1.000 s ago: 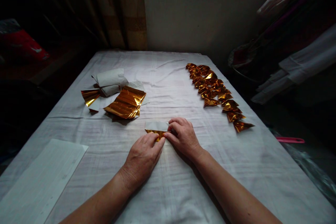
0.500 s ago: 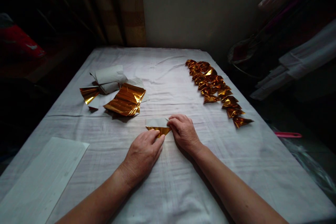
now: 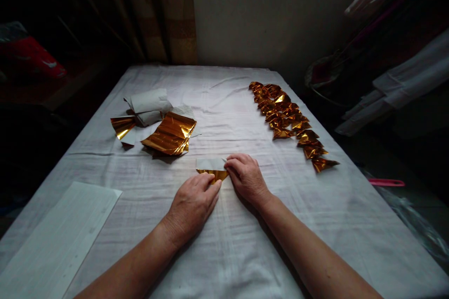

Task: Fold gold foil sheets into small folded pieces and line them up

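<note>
Two hands work at one folded paper (image 3: pixel 209 164), which lies on the white cloth (image 3: pixel 224 121) just beyond their fingertips. The right hand (image 3: pixel 247 177) has drawn away from the left fingers and now seems to pinch the paper's right corner. The left hand (image 3: pixel 192 203) presses on the gold flap (image 3: pixel 220 175), fingers together; whether it grips, I cannot tell. Attention appears to have shifted from flap to corner.

1. A folded sheet (image 3: pixel 210 164) lies on our table (image 3: pixel 217 98), partly under our left hand (image 3: pixel 192 200), left of our right hand (image 3: pixel 247 178).
2. Beyond it, leftward, we have a stack of sheets (image 3: pixel 170 135).
3. Folded pieces (image 3: pixel 292 110) line our right.
4. A paper (image 3: pixel 63 243) lies at our near left.
</note>
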The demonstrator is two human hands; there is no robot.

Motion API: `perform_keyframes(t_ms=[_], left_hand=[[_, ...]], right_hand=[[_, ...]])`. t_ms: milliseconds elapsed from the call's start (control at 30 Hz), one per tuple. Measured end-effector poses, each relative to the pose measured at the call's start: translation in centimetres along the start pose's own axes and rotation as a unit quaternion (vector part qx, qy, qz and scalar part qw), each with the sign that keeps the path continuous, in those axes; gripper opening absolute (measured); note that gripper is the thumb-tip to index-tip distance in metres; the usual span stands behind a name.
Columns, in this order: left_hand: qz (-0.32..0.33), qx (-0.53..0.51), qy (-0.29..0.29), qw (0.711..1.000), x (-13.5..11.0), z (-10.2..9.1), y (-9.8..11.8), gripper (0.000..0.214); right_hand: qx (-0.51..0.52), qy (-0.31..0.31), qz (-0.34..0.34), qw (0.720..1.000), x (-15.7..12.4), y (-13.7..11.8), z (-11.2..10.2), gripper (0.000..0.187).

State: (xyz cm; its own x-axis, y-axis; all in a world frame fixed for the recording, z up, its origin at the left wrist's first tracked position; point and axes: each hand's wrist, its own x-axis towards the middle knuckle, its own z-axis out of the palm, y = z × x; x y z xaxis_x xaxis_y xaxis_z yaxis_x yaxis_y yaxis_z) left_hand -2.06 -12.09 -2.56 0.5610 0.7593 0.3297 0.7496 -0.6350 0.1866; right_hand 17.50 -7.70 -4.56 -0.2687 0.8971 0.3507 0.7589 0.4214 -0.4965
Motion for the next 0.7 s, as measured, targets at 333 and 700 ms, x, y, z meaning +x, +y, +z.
perform_keyframes(t_ms=[333,700], left_hand=[[-0.019,-0.035,0.021,0.999,0.3,0.2,-0.4,0.02],[-0.026,-0.082,0.043,0.995,0.3,0.3,-0.8,0.022]], right_hand=[[-0.028,0.022,-0.104,0.994,-1.0,-0.9,-1.3,0.021],[-0.019,-0.033,-0.095,0.995,-0.7,-1.6,-1.5,0.012]])
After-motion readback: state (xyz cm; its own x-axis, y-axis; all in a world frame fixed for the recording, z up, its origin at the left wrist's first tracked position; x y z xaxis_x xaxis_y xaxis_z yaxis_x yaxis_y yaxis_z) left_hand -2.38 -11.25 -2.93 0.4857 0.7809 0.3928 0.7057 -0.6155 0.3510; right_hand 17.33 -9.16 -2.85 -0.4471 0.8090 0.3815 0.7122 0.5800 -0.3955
